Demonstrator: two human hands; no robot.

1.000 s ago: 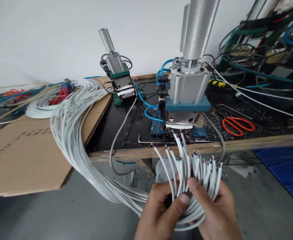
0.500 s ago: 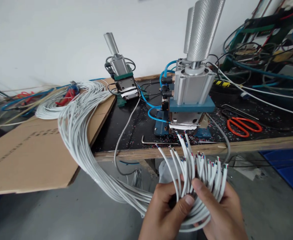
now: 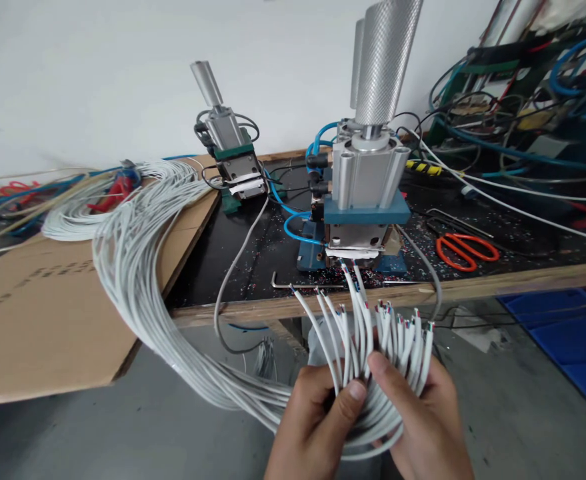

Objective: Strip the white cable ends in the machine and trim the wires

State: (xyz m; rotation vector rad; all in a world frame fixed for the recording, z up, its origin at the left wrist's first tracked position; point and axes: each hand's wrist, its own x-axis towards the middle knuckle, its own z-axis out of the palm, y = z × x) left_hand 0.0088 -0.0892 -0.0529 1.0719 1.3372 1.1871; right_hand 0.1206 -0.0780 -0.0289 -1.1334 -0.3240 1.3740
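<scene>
Though curved, cable tips (image 3: 367, 315) upward

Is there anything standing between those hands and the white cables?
No, nothing visible. The left hand and the right hand are both bare and grip the white cables directly, with nothing else showing in between.

Counter (image 3: 203, 280) — black top, wooden front edge. On it: blue-based machine (image 3: 365, 210); green-based machine (image 3: 231, 153), farther back and left; orange-handled scissors (image 3: 465, 238); L-shaped metal key (image 3: 297, 287) near the edge; scattered coloured specks (image 3: 419, 257). At left — cardboard sheet (image 3: 33, 327) bearing looped white cables (image 3: 127, 247), red-handled tool (image 3: 111, 197) among them.
</scene>
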